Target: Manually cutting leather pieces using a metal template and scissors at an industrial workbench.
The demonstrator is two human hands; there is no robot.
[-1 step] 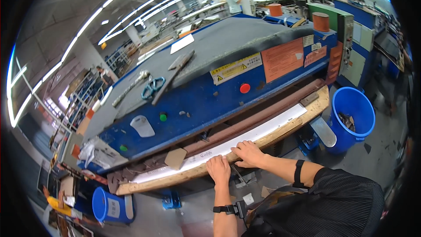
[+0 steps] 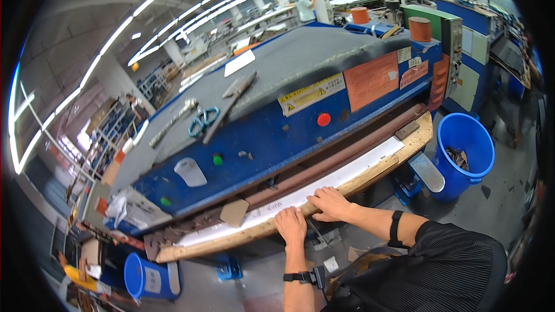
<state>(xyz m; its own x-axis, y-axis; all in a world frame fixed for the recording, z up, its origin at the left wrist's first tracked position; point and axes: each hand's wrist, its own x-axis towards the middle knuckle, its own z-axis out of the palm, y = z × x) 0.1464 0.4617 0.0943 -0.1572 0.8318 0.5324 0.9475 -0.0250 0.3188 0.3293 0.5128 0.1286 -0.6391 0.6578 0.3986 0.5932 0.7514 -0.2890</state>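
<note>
A long white printed strip [image 2: 370,159] lies along the wooden bed edge [image 2: 381,176] of a blue press-like machine [image 2: 266,144]. My left hand [image 2: 291,226] rests palm down at the wooden edge, its fingertips reaching onto the strip. Just right of it, my right hand [image 2: 329,203] lies with fingers laid over the same edge and strip. Both hands are open, fingers extended rather than wrapped round anything. A small tan piece of board [image 2: 235,212] lies across the strip left of my hands. Behind the strip runs a brownish-red bar [image 2: 335,164].
Blue-handled scissors [image 2: 203,121] and a dark-handled tool [image 2: 231,106] lie on the machine's grey top. A red button [image 2: 324,119] and green buttons are on its front. Blue bins stand at right [image 2: 466,153] and left [image 2: 139,277]. Other people are at a distance.
The view has shifted very slightly. Both hands stay in the same place on the strip's edge.
</note>
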